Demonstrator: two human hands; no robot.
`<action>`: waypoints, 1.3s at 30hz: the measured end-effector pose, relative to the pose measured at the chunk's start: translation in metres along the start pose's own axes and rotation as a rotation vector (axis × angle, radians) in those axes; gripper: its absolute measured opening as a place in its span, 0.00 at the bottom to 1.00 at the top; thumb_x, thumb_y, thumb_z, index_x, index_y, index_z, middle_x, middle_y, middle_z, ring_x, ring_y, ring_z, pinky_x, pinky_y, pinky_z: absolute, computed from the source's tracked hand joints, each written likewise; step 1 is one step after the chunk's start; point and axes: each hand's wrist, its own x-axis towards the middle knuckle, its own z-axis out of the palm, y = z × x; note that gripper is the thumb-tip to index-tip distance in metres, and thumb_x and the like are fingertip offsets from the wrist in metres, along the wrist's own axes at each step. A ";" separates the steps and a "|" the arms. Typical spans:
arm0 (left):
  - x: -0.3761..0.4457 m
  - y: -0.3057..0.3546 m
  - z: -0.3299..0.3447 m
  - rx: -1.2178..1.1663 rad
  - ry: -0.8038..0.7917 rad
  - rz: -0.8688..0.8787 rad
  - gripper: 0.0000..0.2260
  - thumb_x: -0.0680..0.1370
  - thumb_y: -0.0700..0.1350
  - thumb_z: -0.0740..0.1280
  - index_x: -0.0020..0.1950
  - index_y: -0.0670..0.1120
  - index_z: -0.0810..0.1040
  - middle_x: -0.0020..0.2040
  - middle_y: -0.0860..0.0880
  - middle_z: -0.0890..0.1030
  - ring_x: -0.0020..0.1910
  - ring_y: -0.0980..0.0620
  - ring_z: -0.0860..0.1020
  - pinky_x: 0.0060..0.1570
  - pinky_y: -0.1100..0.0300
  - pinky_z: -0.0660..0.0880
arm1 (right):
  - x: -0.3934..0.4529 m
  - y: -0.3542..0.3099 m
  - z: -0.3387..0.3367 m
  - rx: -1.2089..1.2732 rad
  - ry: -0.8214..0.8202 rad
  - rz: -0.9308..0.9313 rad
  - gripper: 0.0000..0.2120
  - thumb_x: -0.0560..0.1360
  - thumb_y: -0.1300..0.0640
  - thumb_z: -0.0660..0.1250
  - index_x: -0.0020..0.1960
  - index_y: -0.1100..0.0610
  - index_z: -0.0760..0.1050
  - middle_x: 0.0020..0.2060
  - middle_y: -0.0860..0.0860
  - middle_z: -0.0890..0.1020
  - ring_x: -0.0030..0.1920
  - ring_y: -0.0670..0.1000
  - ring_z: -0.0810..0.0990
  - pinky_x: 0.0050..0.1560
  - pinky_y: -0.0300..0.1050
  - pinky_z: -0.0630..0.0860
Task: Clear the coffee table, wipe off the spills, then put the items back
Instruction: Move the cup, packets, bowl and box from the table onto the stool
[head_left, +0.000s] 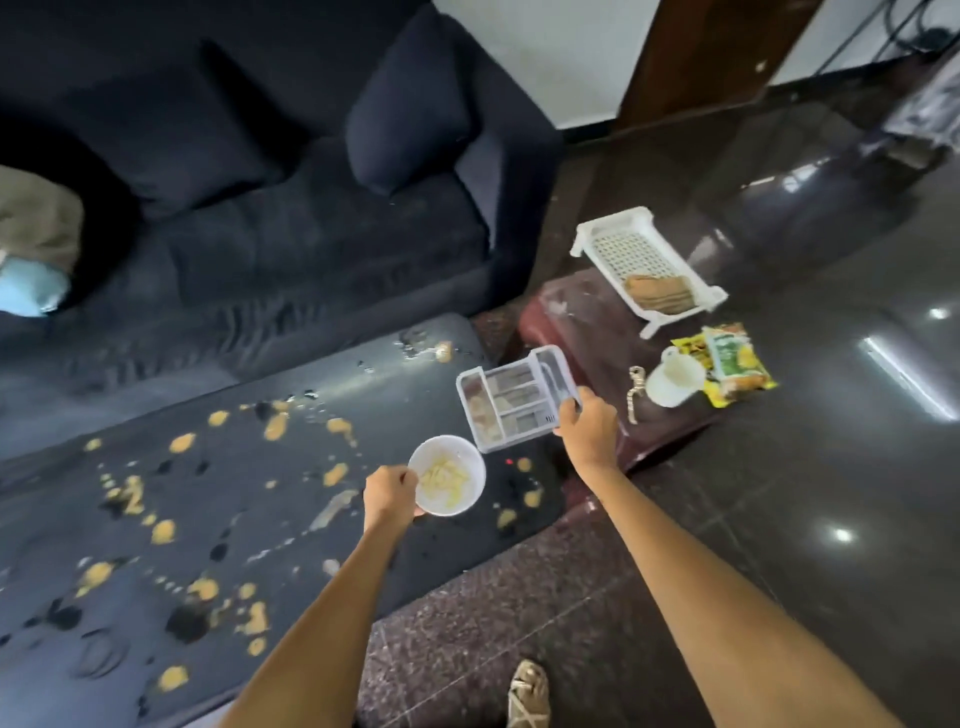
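The dark glass coffee table is covered with yellow and dark spills. My left hand grips the rim of a white bowl with pale food in it, held above the table's right end. My right hand holds a clear compartment tray by its near corner, lifted between the coffee table and a maroon side table. On the side table stand a white basket with a brown cloth inside, a white mug, yellow snack packets and a rope keychain.
A dark blue sofa runs behind the coffee table, with a cushion and a light blue item at its left. Glossy dark floor spreads to the right. My sandalled foot stands near the table's front edge.
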 end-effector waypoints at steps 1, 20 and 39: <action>-0.001 0.011 0.012 -0.016 0.003 -0.001 0.12 0.75 0.36 0.61 0.31 0.35 0.70 0.33 0.32 0.72 0.35 0.43 0.76 0.39 0.54 0.77 | 0.007 0.010 -0.008 -0.004 0.007 0.002 0.19 0.71 0.51 0.49 0.38 0.64 0.71 0.32 0.64 0.78 0.36 0.66 0.81 0.34 0.62 0.77; 0.055 0.142 0.099 -0.071 0.064 -0.049 0.12 0.77 0.35 0.59 0.35 0.38 0.77 0.39 0.40 0.78 0.35 0.41 0.80 0.34 0.56 0.78 | 0.157 0.037 -0.078 0.135 0.072 0.434 0.15 0.79 0.62 0.57 0.58 0.73 0.72 0.56 0.69 0.77 0.57 0.65 0.75 0.53 0.54 0.71; 0.140 0.173 0.122 0.061 -0.045 0.032 0.19 0.77 0.36 0.59 0.26 0.44 0.68 0.36 0.42 0.76 0.37 0.42 0.80 0.23 0.65 0.70 | 0.247 0.019 -0.005 0.420 0.111 0.720 0.18 0.80 0.60 0.55 0.62 0.73 0.69 0.60 0.68 0.75 0.60 0.66 0.74 0.59 0.55 0.72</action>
